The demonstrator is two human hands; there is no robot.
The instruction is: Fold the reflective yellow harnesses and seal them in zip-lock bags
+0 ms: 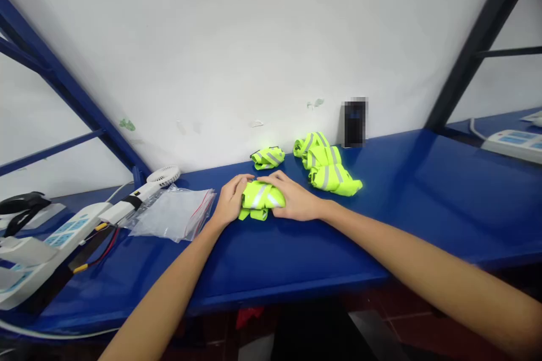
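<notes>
A neon yellow bundle of fabric with silver reflective strips, which looks like a rolled reflective vest [261,196], rests on the blue table. My left hand [232,198] is curled around its left end. Around the right end and top, my right hand [294,197] has its fingers closed. A loose strap hangs out from the front of the roll. Behind it, against the wall, lies another rolled vest [268,158]. To the right of that, several similar rolls [324,161] sit in a row.
Clear zip bags [175,214] lie left of my hands, beside a white handheld fan [146,192]. Power strips [63,237] and cables fill the left end of the blue table [296,259]. A dark blurred-out object [354,123] leans on the wall. Metal frame posts [470,45] flank both sides.
</notes>
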